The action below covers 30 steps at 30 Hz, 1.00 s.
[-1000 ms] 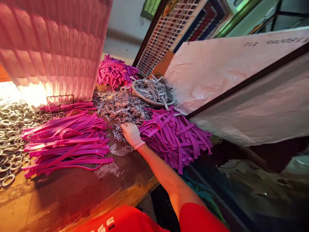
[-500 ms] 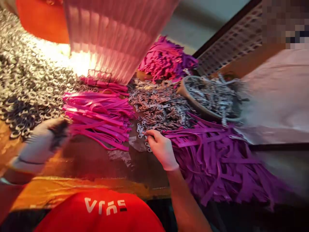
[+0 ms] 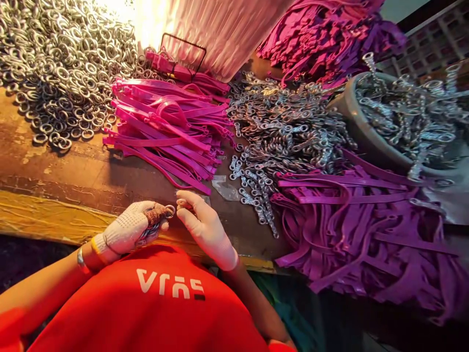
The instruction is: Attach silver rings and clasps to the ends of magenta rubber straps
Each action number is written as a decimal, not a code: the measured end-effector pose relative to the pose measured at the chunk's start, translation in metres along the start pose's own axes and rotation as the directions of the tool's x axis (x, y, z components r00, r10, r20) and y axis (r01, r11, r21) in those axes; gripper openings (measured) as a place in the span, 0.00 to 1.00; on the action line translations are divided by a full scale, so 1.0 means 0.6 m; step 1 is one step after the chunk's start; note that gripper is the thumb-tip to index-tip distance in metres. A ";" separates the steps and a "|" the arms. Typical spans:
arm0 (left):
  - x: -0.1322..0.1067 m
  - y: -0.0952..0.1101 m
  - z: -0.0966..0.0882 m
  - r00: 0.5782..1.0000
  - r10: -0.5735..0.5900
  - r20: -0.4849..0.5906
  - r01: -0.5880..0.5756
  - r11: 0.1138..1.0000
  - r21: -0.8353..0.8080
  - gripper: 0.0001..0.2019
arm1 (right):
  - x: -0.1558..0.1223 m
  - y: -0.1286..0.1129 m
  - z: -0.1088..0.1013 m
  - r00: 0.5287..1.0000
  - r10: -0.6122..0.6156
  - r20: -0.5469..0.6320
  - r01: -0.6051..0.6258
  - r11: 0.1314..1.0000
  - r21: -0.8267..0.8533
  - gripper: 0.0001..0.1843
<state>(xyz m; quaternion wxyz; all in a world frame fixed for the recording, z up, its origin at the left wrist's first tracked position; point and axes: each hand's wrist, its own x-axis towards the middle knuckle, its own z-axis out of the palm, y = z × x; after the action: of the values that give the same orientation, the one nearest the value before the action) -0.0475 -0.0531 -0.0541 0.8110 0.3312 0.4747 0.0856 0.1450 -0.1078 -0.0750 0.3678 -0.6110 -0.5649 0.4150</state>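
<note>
My left hand (image 3: 134,226), in a white dotted glove, is closed on a metal ring (image 3: 170,211) that pokes out past its fingertips. Brown and blue-grey material shows around those fingers; I cannot tell whether it is wrapping or something held. Close to the ring, my right hand (image 3: 203,226), also gloved, has its thumb and forefinger pinched together. Whatever lies between them is too small to make out. Both hands are above the table's near edge, in front of the pink straps (image 3: 168,132).
Loose rings (image 3: 73,73) are heaped at left. Metal links (image 3: 289,127) lie behind a smaller scatter, beside a full tub (image 3: 370,127) of similar pieces. Purple straps (image 3: 340,230) hang over the front right; more pink straps (image 3: 322,39) are piled behind. A ribbed translucent sheet (image 3: 216,34) stands at the back.
The view has tilted down. My left hand has come from the ring heap toward the middle, and my right hand has drawn back from the small links; they now nearly meet.
</note>
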 end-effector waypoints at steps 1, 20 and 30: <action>-0.001 -0.003 0.002 1.000 0.004 0.005 -0.004 0.999 -0.050 0.18 | -0.004 -0.001 -0.002 0.998 -0.066 -0.004 0.065 0.997 -0.046 0.18; 0.028 -0.054 0.038 0.945 0.314 -0.097 -0.308 0.949 0.067 0.17 | -0.026 0.009 0.022 0.988 0.096 -0.117 -0.097 0.995 -0.004 0.09; 0.024 -0.042 0.031 0.976 0.136 0.172 -0.152 0.985 0.084 0.16 | -0.039 -0.012 -0.028 0.966 -0.134 0.219 0.208 0.909 -0.361 0.14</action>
<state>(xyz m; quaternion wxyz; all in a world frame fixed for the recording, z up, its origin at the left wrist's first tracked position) -0.0285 -0.0743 -0.0739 0.8223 0.4095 0.3839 0.0933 0.1574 -0.1303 -0.0594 0.2215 -0.5765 -0.7186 0.3197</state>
